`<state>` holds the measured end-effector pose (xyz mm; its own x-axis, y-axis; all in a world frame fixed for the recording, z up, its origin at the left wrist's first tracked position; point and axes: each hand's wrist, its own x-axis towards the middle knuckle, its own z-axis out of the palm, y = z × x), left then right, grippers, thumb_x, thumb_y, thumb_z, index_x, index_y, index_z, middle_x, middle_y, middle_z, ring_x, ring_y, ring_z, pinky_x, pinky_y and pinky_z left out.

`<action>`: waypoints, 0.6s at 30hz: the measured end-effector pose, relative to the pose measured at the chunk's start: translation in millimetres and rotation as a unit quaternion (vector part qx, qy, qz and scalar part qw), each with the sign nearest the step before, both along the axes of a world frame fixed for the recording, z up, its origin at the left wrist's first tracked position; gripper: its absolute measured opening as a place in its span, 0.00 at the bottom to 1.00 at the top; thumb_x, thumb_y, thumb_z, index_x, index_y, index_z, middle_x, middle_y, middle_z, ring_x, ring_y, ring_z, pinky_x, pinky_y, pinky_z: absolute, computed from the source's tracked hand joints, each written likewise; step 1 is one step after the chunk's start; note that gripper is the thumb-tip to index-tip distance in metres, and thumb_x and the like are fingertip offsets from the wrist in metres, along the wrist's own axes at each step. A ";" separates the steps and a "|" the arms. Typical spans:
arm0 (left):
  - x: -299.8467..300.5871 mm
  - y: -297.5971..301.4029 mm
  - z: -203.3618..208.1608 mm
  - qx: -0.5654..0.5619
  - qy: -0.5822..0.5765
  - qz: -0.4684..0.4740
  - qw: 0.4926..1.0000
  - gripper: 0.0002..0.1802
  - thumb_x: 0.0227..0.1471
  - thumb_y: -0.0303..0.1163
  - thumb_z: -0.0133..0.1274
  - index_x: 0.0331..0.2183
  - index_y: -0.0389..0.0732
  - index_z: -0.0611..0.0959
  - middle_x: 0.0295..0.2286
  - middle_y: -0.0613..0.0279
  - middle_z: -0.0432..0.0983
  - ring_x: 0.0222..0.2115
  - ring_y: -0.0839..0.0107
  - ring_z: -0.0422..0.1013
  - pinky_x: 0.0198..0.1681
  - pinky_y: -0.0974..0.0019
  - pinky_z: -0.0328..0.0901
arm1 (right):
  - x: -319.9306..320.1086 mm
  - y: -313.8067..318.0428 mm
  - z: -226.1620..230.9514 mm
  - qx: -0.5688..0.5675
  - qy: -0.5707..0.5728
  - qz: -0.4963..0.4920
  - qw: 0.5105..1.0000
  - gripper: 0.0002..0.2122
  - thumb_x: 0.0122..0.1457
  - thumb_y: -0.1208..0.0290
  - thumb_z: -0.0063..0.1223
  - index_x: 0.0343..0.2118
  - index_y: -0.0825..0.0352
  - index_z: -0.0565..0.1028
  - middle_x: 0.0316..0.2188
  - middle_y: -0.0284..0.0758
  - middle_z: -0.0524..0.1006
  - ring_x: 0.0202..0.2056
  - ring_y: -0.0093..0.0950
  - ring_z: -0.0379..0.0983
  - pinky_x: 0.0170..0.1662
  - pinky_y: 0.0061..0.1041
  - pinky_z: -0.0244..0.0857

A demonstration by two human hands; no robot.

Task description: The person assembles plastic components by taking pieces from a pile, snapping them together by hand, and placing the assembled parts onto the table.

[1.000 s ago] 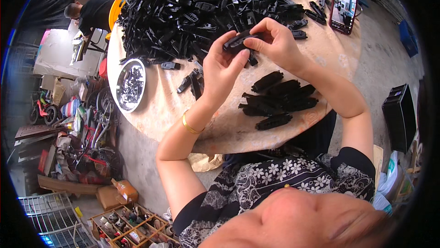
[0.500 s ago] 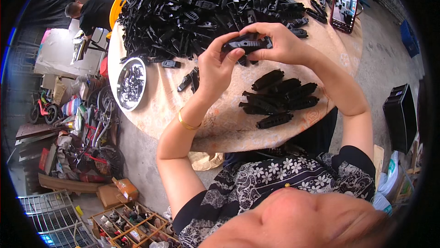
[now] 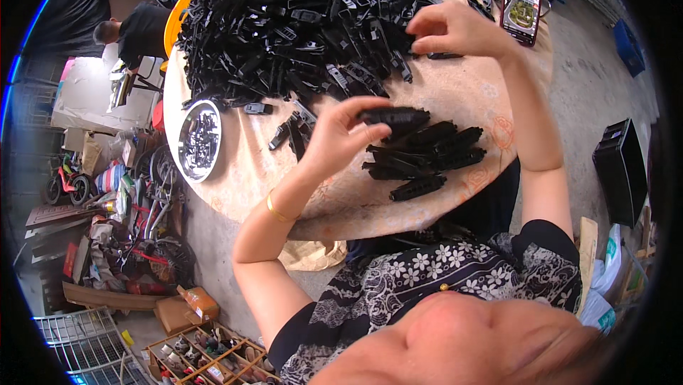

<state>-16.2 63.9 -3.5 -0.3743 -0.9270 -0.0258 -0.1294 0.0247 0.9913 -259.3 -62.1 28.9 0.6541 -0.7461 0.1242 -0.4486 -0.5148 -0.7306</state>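
Note:
My left hand (image 3: 343, 136) pinches a long black plastic shell (image 3: 397, 121) by its left end, between thumb and fingers. That shell is over the far edge of a small group of similar black shells (image 3: 418, 187) on the near part of the table. My right hand (image 3: 462, 31) is farther off, at the right side of a big heap of black plastic pieces (image 3: 284, 22). Its fingers are curved and apart, with nothing visible between them. A few loose black pieces (image 3: 278, 136) lie left of my left wrist.
A round table with a patterned cloth (image 3: 235, 196) carries everything. On it stand a white-rimmed bowl of small shiny parts (image 3: 218, 145) and a propped phone (image 3: 521, 4). Another person (image 3: 142, 33) sits far left. A black crate (image 3: 620, 172) stands right; bicycles (image 3: 153, 236) and boxes crowd the left floor.
My hands have parted. The left brought the black shell nearer and down to the group; the right let go of it and moved away to the heap's right side.

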 end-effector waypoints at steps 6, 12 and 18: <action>15.9 25.8 9.2 -0.238 -0.257 -0.127 0.928 0.36 0.36 0.34 0.63 0.50 0.41 0.69 0.53 0.53 0.59 0.58 0.53 0.47 0.58 0.53 0.47 | -12.6 -12.7 -18.6 -0.156 0.262 -0.054 0.951 0.16 0.33 0.71 0.61 0.28 0.71 0.73 0.24 0.38 0.75 0.28 0.35 0.72 0.33 0.30 0.66; 74.3 27.8 2.9 -0.255 -0.522 0.058 0.812 0.50 0.34 0.44 0.63 0.55 0.38 0.58 0.56 0.43 0.48 0.59 0.46 0.39 0.60 0.50 0.41 | 3.0 1.8 -15.5 -0.127 0.224 -0.011 0.966 0.15 0.34 0.74 0.55 0.30 0.71 0.73 0.21 0.39 0.73 0.26 0.35 0.71 0.30 0.29 0.64; 75.0 19.2 -29.8 -0.226 -0.468 0.126 0.845 0.41 0.43 0.40 0.57 0.54 0.34 0.58 0.54 0.39 0.49 0.56 0.43 0.44 0.58 0.52 0.44 | 35.2 28.4 -12.1 -0.048 -0.064 0.094 0.992 0.13 0.45 0.77 0.52 0.36 0.72 0.73 0.25 0.35 0.72 0.26 0.19 0.68 0.31 0.18 0.66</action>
<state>58.8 83.1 -33.3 -0.1761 -0.9683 0.1769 -0.9092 0.2289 0.3477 -224.0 -33.7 16.8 0.7547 -0.5933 0.2799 -0.2455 -0.6511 -0.7182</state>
